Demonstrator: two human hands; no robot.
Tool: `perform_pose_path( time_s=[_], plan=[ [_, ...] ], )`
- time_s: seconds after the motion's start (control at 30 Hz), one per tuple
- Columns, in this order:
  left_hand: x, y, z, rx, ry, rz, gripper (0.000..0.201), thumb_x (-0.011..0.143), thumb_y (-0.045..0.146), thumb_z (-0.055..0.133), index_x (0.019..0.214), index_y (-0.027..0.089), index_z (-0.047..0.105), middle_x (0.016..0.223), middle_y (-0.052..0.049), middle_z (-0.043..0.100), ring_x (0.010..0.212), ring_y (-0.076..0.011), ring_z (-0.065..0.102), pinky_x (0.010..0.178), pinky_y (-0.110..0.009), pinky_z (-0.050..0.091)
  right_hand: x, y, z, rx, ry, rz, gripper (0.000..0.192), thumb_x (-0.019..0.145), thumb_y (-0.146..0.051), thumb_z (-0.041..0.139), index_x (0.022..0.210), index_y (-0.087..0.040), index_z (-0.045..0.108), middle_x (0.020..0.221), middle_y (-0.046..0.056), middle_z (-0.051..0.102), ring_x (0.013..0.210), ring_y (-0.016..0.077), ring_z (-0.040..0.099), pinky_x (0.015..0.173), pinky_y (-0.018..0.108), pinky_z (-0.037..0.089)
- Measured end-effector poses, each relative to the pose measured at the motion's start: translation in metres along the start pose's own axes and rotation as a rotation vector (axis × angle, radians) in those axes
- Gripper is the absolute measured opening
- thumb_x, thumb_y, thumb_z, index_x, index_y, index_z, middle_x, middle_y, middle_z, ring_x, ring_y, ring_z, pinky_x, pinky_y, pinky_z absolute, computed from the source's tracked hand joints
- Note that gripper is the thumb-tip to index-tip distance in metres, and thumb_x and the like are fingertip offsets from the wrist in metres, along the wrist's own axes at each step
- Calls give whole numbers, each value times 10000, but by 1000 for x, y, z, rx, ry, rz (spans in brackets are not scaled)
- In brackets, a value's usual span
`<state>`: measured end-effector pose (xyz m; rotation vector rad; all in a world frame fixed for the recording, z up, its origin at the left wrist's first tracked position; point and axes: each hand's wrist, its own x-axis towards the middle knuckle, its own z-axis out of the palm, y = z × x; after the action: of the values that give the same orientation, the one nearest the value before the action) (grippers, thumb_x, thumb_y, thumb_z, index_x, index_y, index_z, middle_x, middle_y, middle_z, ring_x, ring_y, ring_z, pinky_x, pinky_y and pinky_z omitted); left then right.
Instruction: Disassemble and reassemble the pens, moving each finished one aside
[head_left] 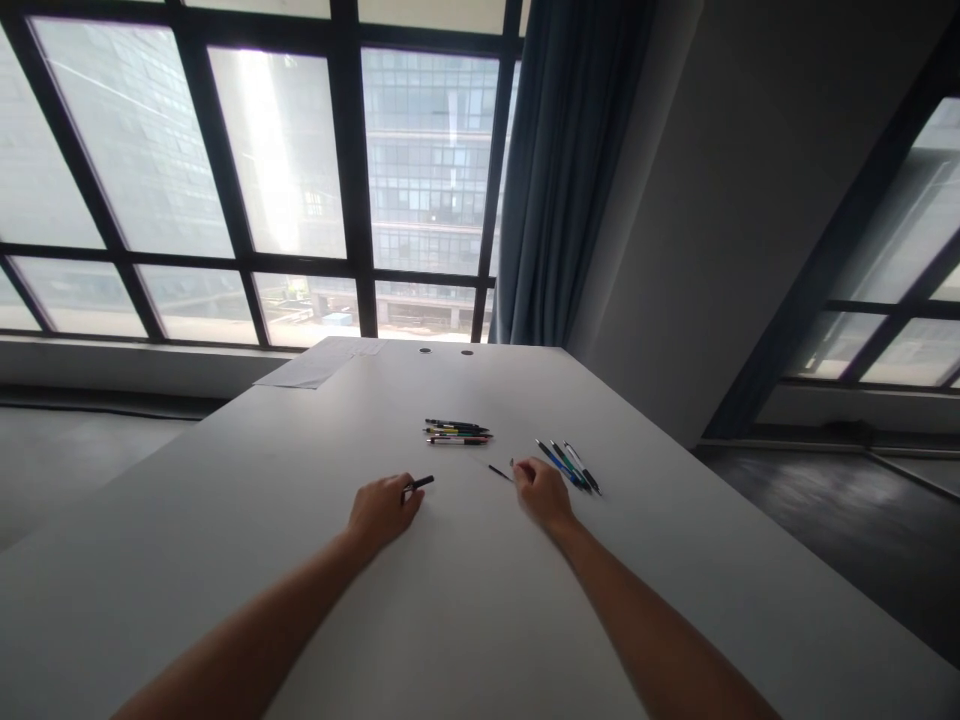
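My left hand (381, 512) rests low over the white table (450, 600), its fingers closed around a short black pen barrel (421, 483) that points to the right. To the right, my right hand (543, 492) is closed, thumb and fingertips together; a tiny dark tip (512, 462) shows at them, too small to name. Just left of these fingers is a thin dark stick like a pen refill (500, 472); I cannot tell whether it touches them. Beside the right hand several pens (576, 465) lie slanted, some with blue or green parts. Farther off, between the hands, lies a row of several pens (456, 431).
Sheets of paper (307, 368) lie at the table's far left corner. Two dark round inserts (445, 351) are set near the far edge. Beyond stand large windows (427, 160) and a blue curtain (551, 180). The table's right edge (720, 465) runs toward me.
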<state>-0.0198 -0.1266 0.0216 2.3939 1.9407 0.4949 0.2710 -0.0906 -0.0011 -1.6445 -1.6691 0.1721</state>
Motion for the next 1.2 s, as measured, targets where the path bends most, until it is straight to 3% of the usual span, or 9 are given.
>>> perform_pose_path(
  time_s=[0.17,0.43,0.6,0.83,0.93,1.07,1.2],
  plan=[
    [-10,-1,-4,-68,-26,-1,298,904,447,431,921,239,643,771,-14,686,735,-180,641,630,-255,392,1,5,6,114,16,-71,276,872,-352,478,837,-164,677,821,80,674,710,172,589,678,262,435],
    [-11,2,-4,-153,-6,30,415,941,507,371,849,214,651,805,-32,692,741,-181,634,621,-247,370,-1,5,4,283,76,-145,318,876,-383,464,863,-140,669,869,105,670,784,198,603,727,291,467],
    [-9,6,-3,-203,4,111,410,960,481,357,863,220,658,818,-27,706,730,-176,651,613,-245,395,-4,-3,0,247,59,-171,274,862,-348,474,867,-153,666,831,82,672,693,177,581,672,284,461],
    [-14,8,4,-378,78,152,318,965,340,362,1133,251,616,1025,-32,726,854,-183,692,705,-259,492,-15,-2,-11,209,64,-189,246,860,-338,509,872,-157,675,810,65,673,662,158,566,620,267,446],
    [-13,9,9,-421,120,161,320,957,299,363,1158,241,605,959,-36,734,780,-167,694,667,-247,505,-17,-1,-13,202,52,-207,225,865,-329,523,873,-168,680,784,51,663,646,151,552,609,264,445],
    [-12,7,9,-430,168,191,280,944,306,414,1137,243,606,991,-34,723,772,-159,689,680,-244,511,-17,-2,-12,190,129,-226,204,866,-331,541,849,-177,673,755,41,634,623,144,520,602,266,440],
    [-12,5,6,-381,163,252,252,943,298,433,1122,244,602,1011,-36,708,753,-155,679,659,-240,497,-20,-10,-8,196,213,-268,194,877,-336,548,836,-181,657,866,63,625,705,155,545,628,275,455]
  ],
)
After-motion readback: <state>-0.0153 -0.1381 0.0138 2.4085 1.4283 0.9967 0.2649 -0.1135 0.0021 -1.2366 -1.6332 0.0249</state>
